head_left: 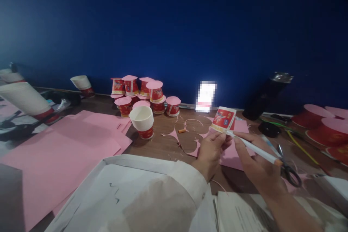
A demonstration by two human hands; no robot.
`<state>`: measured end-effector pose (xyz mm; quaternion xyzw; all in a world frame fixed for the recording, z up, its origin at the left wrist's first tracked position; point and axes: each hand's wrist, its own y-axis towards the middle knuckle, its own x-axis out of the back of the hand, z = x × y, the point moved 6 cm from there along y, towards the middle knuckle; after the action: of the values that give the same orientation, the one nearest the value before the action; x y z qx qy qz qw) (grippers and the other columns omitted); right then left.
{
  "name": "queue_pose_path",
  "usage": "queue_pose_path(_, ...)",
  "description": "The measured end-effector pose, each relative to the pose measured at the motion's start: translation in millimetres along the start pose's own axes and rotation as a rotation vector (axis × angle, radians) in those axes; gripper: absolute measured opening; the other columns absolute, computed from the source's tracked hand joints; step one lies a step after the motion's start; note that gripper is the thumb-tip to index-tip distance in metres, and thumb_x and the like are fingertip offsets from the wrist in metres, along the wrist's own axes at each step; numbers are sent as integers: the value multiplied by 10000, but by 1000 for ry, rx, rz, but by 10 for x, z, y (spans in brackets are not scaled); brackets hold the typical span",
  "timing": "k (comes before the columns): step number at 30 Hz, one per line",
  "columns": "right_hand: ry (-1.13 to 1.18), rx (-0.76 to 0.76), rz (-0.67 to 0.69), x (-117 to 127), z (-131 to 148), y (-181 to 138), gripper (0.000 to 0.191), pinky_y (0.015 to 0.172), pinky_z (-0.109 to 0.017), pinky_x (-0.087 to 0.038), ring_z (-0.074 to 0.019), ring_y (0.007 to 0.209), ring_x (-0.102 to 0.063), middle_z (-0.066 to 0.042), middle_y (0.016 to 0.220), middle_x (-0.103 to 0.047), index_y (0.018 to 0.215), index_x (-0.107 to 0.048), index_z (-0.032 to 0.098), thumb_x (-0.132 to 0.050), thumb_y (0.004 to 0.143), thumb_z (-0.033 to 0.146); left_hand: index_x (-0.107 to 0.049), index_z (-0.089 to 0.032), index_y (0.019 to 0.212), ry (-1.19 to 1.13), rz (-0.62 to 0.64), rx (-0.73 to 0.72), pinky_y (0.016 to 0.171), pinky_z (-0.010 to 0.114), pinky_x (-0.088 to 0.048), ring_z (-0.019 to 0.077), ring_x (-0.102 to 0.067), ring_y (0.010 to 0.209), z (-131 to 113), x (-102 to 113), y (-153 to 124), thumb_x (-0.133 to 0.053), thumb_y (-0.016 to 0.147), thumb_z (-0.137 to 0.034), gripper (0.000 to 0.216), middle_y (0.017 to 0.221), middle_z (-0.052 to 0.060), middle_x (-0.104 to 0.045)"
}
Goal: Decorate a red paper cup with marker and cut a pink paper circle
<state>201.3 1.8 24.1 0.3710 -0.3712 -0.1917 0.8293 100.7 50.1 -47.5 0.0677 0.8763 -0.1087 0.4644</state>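
Note:
My left hand (210, 152) is closed around the lower part of a red paper cup (224, 117), which is tilted with its white end up. In my right hand (259, 168) is a slim white pen (258, 148) with an orange end; its tip meets the cup's lower rim, close to my left fingertips. Below both hands lies a pink paper sheet (231, 157) on the brown table. Black-handled scissors (292, 175) rest beside my right hand, partly hidden by it. Pink paper offcuts (174, 135) are scattered to the left of the cup.
Red cups topped with pink discs (156, 92) are stacked at the back. A stack of white-lined cups (141, 119) stands before them. Large pink sheets (73, 141) cover the left side. A bright screen (206, 96) and a dark bottle (265, 96) lean near the blue wall.

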Motion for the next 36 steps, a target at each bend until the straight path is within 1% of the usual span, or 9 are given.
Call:
queue_pose_path(4, -18, 50, 12, -10, 18, 5, 134, 867, -374, -532, -215, 900, -684, -59, 964, -733, 1029, -692, 228, -604, 944, 283, -754, -118, 782, 18, 11, 2, 903, 326, -477, 129, -604, 764, 1, -3, 5, -965, 477, -470, 511, 784, 41, -666)
queue_pose_path(9, -17, 158, -12, -3, 109, 10, 114, 896, -379, -531, -217, 920, -691, -64, 972, -729, 1028, -686, 221, -612, 941, 230, -763, -111, 797, 17, 24, 3, 941, 340, -476, 143, -617, 787, 0, -1, 2, -951, 518, -431, 464, 808, 53, -670)
queue_pose_path(12, -16, 115, -16, -3, 83, 5, 100, 884, -376, -535, -216, 905, -692, -55, 951, -729, 1010, -687, 230, -622, 939, 253, -765, -111, 798, 4, 16, 3, 944, 338, -477, 138, -614, 782, 1, 8, 5, -950, 519, -425, 459, 816, 54, -674)
queue_pose_path(16, -21, 33, 13, -23, 3, -11, 119, 879, -370, -537, -209, 895, -687, -48, 940, -732, 995, -697, 236, -619, 940, 307, -752, -114, 759, 10, 13, -17, 943, 343, -474, 130, -600, 760, -4, 14, 13, -951, 522, -444, 452, 769, 39, -658)
queue_pose_path(22, -23, -41, -8, -28, -68, -17, 150, 887, -401, -534, -226, 901, -689, -62, 937, -735, 978, -702, 225, -615, 938, 341, -768, -135, 797, 36, 11, -20, 963, 367, -477, 158, -624, 800, 0, 14, 9, -939, 529, -464, 458, 809, 64, -684)
queue_pose_path(26, -23, -1, 7, -35, -34, -12, 139, 856, -388, -538, -220, 886, -691, -58, 931, -737, 985, -700, 223, -612, 942, 321, -751, -133, 744, 51, 14, -35, 961, 374, -478, 152, -613, 776, -2, 11, 17, -933, 529, -478, 445, 761, 51, -667)
queue_pose_path(29, -49, 40, -8, -24, 2, -9, 145, 873, -396, -536, -224, 890, -691, -65, 933, -735, 991, -695, 215, -602, 948, 317, -762, -129, 777, 51, 20, -29, 959, 375, -478, 162, -620, 808, 7, 9, 24, -939, 515, -476, 470, 796, 62, -687)
queue_pose_path(33, -41, -2, -12, -29, -25, -14, 138, 861, -396, -539, -224, 878, -693, -65, 919, -733, 977, -690, 214, -608, 945, 320, -771, -129, 784, 68, 20, -24, 960, 377, -476, 156, -615, 796, 19, 19, 35, -939, 516, -480, 472, 793, 60, -690)
queue_pose_path(36, -56, 17, -15, -29, -14, -16, 137, 869, -398, -540, -226, 891, -694, -68, 941, -739, 986, -691, 216, -609, 945, 318, -776, -122, 795, 75, 20, -28, 960, 384, -478, 163, -622, 793, 27, 29, 45, -937, 506, -490, 495, 791, 65, -689)
